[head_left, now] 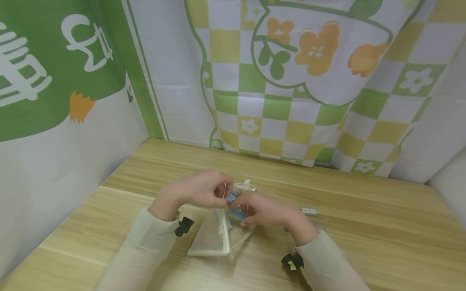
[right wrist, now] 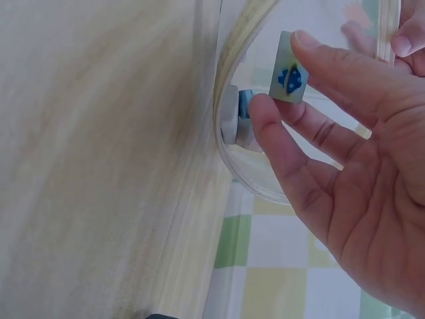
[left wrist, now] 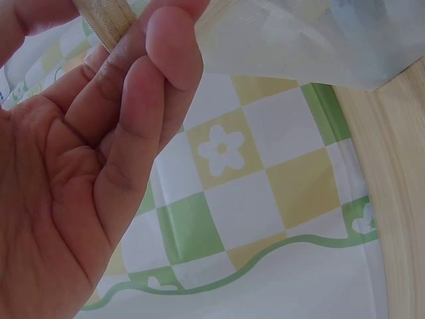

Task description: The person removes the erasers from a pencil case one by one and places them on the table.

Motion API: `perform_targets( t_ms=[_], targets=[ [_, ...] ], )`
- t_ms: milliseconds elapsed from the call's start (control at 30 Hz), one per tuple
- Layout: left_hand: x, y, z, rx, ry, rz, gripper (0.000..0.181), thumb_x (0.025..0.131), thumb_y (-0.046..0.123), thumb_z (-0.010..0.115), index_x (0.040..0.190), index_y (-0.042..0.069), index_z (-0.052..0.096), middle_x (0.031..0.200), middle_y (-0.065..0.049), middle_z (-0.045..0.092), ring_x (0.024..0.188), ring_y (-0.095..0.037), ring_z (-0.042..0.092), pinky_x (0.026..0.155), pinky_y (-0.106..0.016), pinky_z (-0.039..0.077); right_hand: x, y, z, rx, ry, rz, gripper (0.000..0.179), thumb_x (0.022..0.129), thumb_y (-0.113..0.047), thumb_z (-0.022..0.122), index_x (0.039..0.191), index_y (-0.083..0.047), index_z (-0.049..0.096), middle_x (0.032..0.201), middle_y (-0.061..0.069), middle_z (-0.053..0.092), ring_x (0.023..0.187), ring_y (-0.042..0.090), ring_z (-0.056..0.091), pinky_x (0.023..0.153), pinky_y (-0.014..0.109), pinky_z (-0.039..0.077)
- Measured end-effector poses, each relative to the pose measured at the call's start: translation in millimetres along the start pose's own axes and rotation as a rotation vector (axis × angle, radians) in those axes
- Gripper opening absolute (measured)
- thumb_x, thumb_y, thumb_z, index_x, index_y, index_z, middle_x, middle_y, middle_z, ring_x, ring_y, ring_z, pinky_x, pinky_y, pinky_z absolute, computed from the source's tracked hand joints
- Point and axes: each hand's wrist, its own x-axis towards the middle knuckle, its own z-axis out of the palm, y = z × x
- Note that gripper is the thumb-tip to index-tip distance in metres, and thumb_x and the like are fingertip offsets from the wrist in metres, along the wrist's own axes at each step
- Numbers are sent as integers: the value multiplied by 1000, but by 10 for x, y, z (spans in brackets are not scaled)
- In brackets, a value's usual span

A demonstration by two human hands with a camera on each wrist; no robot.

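A see-through zippered pouch (head_left: 208,237) stands with its mouth open on the wooden table. My left hand (head_left: 198,190) pinches the zipper edge (left wrist: 109,23) at the mouth, its fingers curled. Between thumb and fingers my right hand (head_left: 267,210) holds a small rectangular tile (right wrist: 287,76) with a blue picture on it, over the pouch's mouth. In the right wrist view, small white and blue pieces (right wrist: 230,114) show inside the pouch behind that hand. What exactly they are is partly hidden.
A small white block (head_left: 309,211) lies on the wooden table (head_left: 382,226), right of my right hand. A flat greyish piece (head_left: 318,226) is partly behind my right wrist. A checked, flowered cloth (head_left: 269,121) hangs along the table's back edge.
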Motion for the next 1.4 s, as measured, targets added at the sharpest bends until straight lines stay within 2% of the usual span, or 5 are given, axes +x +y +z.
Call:
perform_targets(
  t_ms=[200,533,900,1100,1400],
  targets=[
    [-2,7,-4,-4,-4,-2,8,79,10,64,82,16,60,65,8,56,57,-4,49,54,-22,43,-21,-24,-9,5,12,15,46,86,-6,73,131,-7,62,97,0,60,82,7,56,76,22,51],
    [-3,4,3,0,-1,0,9,79,10,65,81,16,60,64,9,56,57,-3,48,55,-21,42,-59,-60,-25,-21,33,-39,45,84,-6,74,128,-5,63,89,2,54,77,12,50,72,24,50],
    [-4,-6,7,0,1,-3,9,79,11,65,81,17,59,64,9,55,56,-4,48,55,-22,42,-136,-80,-21,-31,44,-53,46,85,-7,74,129,-7,62,94,0,54,81,12,52,76,22,51],
    [-2,-6,5,5,1,4,7,79,11,65,81,16,60,64,9,55,56,-3,48,55,-22,42,-175,-96,-19,-28,51,-34,45,86,-7,73,130,-9,62,96,0,53,83,16,52,74,23,50],
    [-5,-1,-3,11,0,-9,8,79,11,65,81,16,60,63,9,55,56,-4,48,55,-22,43,-206,-82,-15,-46,64,-29,46,86,-7,73,130,-10,61,95,-1,53,82,14,51,75,24,49]
  ],
)
